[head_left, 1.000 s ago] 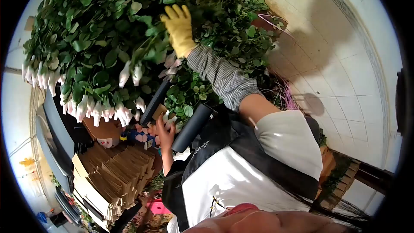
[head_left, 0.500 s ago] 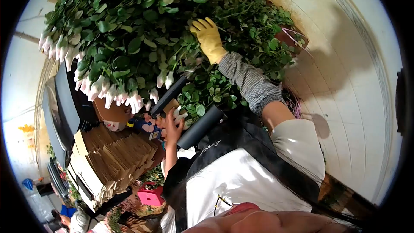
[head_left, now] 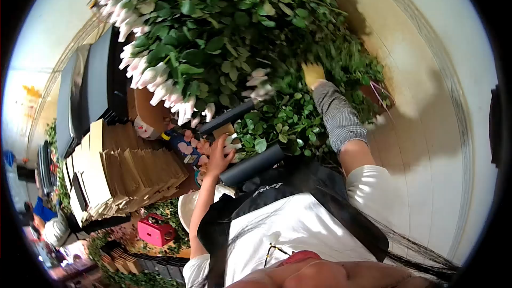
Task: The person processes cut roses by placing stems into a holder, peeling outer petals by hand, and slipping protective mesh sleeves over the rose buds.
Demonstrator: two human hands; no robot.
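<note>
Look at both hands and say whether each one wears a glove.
No, the right hand wears a yellow glove, but the left hand is bare.

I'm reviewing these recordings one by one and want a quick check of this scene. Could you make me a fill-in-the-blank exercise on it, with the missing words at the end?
The glove on the right hand is ____.
The left hand, unlike the right, is ____.
The dark cylinders near the left hand number ____.
The leaves massed beyond them are ____ in colour.

Missing words: yellow; bare; two; green
</note>
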